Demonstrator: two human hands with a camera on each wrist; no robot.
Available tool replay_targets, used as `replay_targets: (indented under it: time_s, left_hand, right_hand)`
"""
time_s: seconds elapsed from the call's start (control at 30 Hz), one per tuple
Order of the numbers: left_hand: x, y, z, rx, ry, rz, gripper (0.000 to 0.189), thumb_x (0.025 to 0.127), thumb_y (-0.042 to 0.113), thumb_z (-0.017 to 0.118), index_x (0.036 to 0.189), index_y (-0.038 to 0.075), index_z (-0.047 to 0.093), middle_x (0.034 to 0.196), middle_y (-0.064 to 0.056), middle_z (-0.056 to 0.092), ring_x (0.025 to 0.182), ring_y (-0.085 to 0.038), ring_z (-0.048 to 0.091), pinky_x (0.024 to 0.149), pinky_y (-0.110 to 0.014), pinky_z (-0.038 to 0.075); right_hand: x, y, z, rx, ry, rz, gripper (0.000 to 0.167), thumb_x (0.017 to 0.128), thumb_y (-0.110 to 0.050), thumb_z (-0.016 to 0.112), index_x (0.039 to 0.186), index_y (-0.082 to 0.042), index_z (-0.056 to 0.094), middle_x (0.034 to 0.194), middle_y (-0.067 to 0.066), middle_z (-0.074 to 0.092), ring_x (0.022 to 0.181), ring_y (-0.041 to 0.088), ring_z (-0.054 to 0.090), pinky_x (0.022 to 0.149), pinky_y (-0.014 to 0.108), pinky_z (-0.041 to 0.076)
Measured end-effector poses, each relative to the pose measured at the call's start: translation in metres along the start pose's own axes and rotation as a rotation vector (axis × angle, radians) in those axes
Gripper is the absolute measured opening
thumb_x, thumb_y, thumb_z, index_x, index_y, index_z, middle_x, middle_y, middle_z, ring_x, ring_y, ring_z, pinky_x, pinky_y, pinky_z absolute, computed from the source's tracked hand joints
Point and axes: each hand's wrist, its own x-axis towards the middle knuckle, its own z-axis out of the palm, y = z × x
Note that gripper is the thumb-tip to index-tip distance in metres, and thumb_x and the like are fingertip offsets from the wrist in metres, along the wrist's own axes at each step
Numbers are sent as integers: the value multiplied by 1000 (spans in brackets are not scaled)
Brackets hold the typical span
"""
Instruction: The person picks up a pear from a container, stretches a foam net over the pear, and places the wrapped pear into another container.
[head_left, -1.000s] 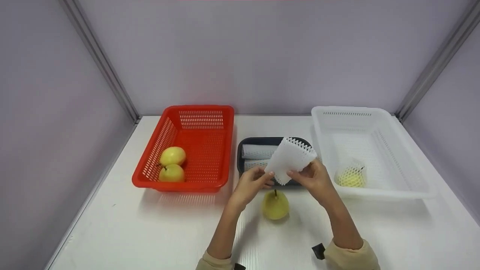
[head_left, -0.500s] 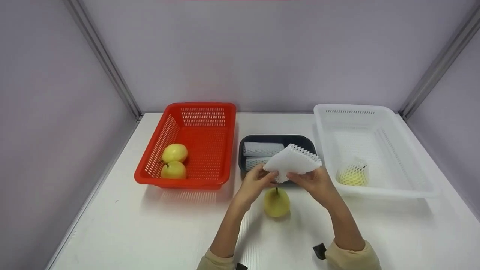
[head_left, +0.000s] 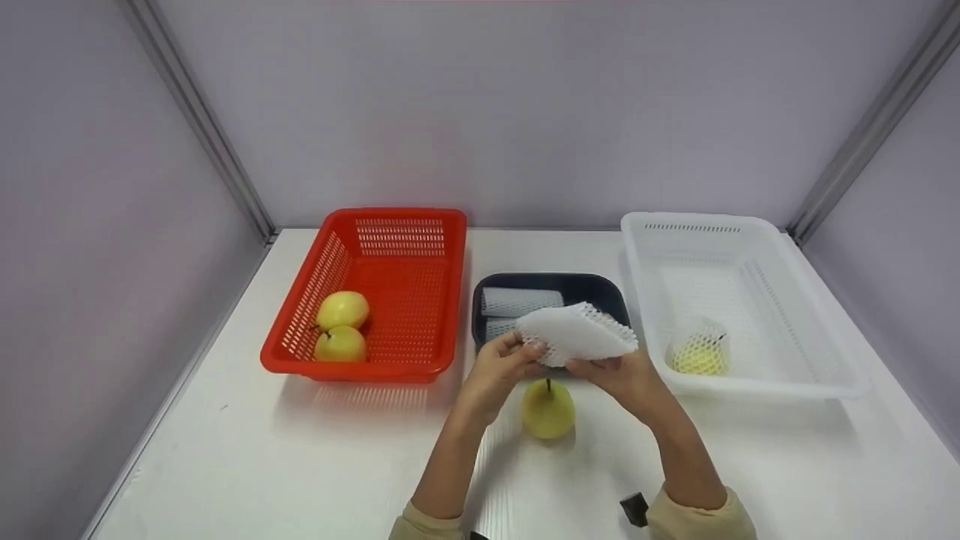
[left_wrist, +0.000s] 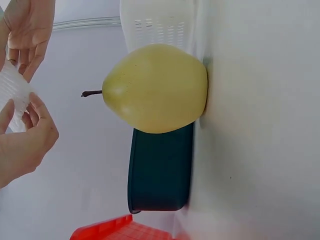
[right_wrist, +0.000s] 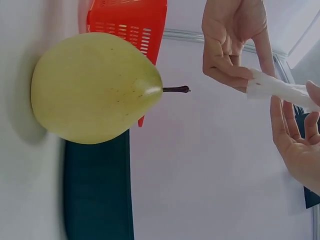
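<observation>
Both hands hold a white foam fruit net up over the dark tray. My left hand pinches its left end between thumb and fingers. At the other end, my right hand grips it with the thumb in front and the fingers behind. In the right wrist view the net spans the two hands as a narrow band. A yellow-green pear stands upright on the table below the hands, its stem pointing up. That pear looms large in the left wrist view.
At the left, a red basket holds two yellow pears. A white basket at the right contains one pear in a foam net. Rolled foam nets lie in the dark tray between the baskets.
The foam net has tipped from slanting upright to lying nearly level, lower between the hands. Both hands keep their hold on it. The pear on the table stays in place.
</observation>
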Motion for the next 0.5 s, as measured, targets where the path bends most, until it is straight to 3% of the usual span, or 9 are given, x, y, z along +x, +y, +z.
replay_targets:
  time_s: [0.17,0.3,0.4,0.5]
  left_hand:
    - [0,1,1,-104,-6,6,33,86,0,56,117,-11,47,104,-14,61,96,-20,56,89,-33,42]
    - [-2,2,1,-168,-49,4,41,85,-1,55,122,-11,42,110,-15,57,101,-22,54,91,-34,42]
    - [-3,4,0,-207,-98,0,46,82,1,55,124,-10,41,112,-14,54,101,-22,53,89,-32,42]
    - [-5,5,1,-237,-155,-8,47,80,1,55,124,-9,41,113,-13,53,102,-22,52,90,-32,42]
  right_hand:
    - [-1,-1,-4,32,-102,16,55,84,5,61,130,12,32,122,17,49,108,20,53,87,30,44]
    - [-2,-2,-6,65,-172,-4,42,90,2,54,127,11,37,118,12,52,105,18,53,88,30,44]
    - [-2,-3,-6,58,-142,28,37,93,-4,50,126,8,40,117,12,52,104,19,53,88,35,43]
    - [-2,-3,-4,10,-62,136,37,94,-9,47,126,9,41,118,12,51,104,18,51,91,36,40]
